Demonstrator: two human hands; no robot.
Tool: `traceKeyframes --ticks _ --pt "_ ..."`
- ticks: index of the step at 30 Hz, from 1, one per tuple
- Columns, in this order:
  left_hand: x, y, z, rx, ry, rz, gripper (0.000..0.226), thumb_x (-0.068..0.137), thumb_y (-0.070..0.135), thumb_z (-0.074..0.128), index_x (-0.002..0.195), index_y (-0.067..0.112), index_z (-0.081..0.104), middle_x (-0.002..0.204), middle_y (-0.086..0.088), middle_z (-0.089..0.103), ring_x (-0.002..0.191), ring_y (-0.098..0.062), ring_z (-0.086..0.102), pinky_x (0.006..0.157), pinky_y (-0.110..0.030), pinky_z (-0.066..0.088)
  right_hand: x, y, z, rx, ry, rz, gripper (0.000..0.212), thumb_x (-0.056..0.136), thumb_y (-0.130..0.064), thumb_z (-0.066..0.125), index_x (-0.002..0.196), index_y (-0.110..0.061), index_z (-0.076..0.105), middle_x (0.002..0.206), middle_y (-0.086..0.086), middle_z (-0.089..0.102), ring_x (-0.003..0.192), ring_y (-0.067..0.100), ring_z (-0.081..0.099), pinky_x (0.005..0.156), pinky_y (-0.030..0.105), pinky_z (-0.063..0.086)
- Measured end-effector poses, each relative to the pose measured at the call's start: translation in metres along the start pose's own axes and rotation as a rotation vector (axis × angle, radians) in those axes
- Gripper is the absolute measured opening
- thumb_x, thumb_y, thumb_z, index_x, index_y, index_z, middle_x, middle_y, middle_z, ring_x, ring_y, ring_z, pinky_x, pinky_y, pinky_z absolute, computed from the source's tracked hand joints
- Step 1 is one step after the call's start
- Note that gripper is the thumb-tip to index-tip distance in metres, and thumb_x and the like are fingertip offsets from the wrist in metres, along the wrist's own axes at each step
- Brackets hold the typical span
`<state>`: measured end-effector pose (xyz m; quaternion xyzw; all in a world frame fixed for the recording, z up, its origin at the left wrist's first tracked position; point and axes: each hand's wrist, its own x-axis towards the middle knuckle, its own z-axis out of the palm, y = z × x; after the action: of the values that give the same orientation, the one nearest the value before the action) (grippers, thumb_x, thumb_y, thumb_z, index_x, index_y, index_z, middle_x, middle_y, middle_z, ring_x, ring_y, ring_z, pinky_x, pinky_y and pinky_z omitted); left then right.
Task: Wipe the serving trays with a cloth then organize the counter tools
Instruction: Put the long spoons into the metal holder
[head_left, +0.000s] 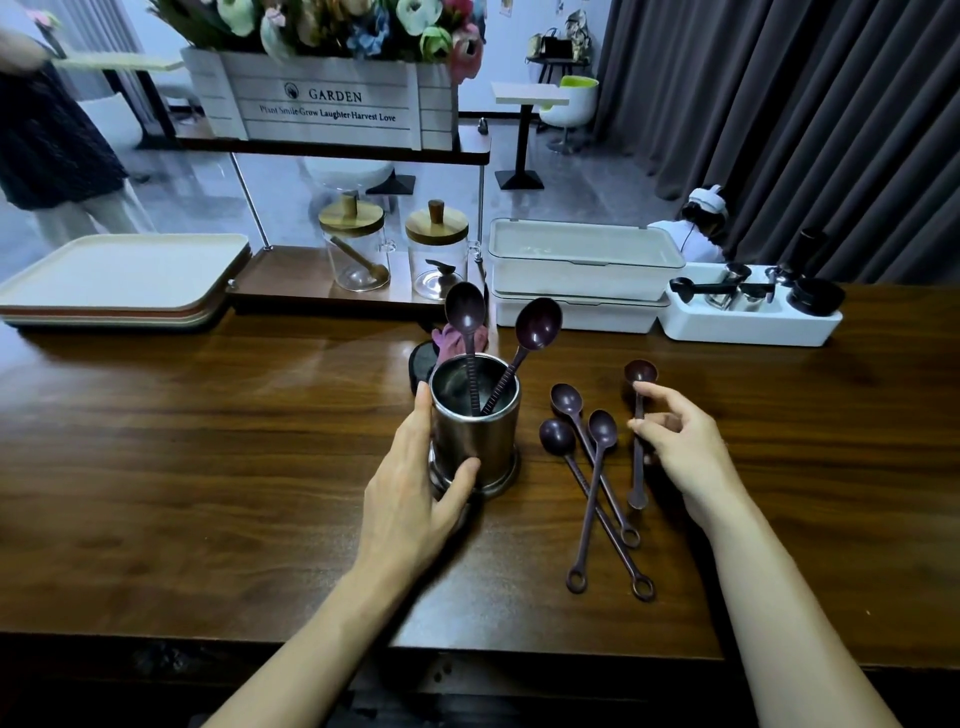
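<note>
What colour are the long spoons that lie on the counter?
The spoons are dark purple-brown; the head view shows it best.

Six spoons (602, 429); one metal cup (475, 441); two glass jars (357, 260); two white bins (582, 273).

Cup and spoons sitting mid-table, storage lining the far edge.
Two spoons (465, 312) are standing in the cup (475, 431); three loose spoons (602, 428) are lying just right of it on the table (208, 441). The left hand (410, 493) is gripping the cup's left side, and the right hand (680, 447) is pinching the rightmost spoon (640, 371). Trays (119, 270) are sitting stacked far left, jars (356, 249) behind the cup, boxes (582, 260) far right.
</note>
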<state>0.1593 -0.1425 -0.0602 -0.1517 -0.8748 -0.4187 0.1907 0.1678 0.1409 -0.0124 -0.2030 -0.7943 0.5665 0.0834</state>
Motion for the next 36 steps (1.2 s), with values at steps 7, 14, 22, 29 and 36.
traceKeyframes --ticks 7,14,22,29,36 --pt "0.000 0.000 -0.002 0.038 0.001 0.081 0.092 0.090 0.060 0.056 0.155 0.056 -0.008 0.161 0.001 0.038 0.131 -0.020 0.058 0.092 -0.043 0.058 -0.024 -0.039 0.005 0.260 -0.071 -0.125 0.033 0.100 -0.004 0.056 0.123 -0.023 0.069 0.110 -0.002 0.075 0.090 0.010 0.066 0.064 0.021 0.053" --pt "0.000 -0.001 -0.002 0.030 -0.001 0.067 0.099 0.090 0.049 0.068 0.156 0.056 -0.006 0.152 0.002 0.051 0.128 -0.014 0.059 0.094 -0.029 0.051 -0.045 -0.078 0.020 0.348 -0.069 -0.253 0.037 0.102 -0.010 0.055 0.136 -0.022 0.060 0.121 -0.008 0.072 0.087 0.013 0.071 0.068 0.025 0.057" --pt "-0.001 -0.003 -0.002 -0.003 -0.001 0.067 0.077 0.098 0.051 0.046 0.155 0.057 -0.004 0.154 0.005 0.049 0.135 -0.013 0.054 0.102 -0.030 0.048 -0.055 -0.076 0.047 -0.120 -0.029 -0.386 0.048 0.099 -0.034 0.056 0.144 -0.047 0.048 0.094 0.007 0.072 0.085 0.023 0.069 0.085 0.048 0.058" --pt "-0.001 -0.003 -0.002 -0.005 0.001 0.088 0.076 0.098 0.050 0.045 0.156 0.055 -0.005 0.151 0.002 0.053 0.131 -0.016 0.056 0.099 -0.031 0.050 -0.064 -0.083 0.057 -0.429 -0.114 -0.414 0.049 0.100 -0.042 0.054 0.147 -0.050 0.042 0.102 -0.024 0.064 0.096 -0.003 0.058 0.088 0.024 0.041" --pt "-0.001 -0.007 0.000 -0.001 -0.006 0.098 0.081 0.097 0.051 0.049 0.159 0.049 -0.004 0.149 0.004 0.052 0.127 -0.014 0.058 0.094 -0.026 0.048 -0.061 -0.071 0.065 -0.384 -0.262 -0.426 0.051 0.100 -0.042 0.056 0.149 -0.043 0.043 0.151 -0.027 0.041 0.128 -0.019 0.029 0.106 0.009 0.028"
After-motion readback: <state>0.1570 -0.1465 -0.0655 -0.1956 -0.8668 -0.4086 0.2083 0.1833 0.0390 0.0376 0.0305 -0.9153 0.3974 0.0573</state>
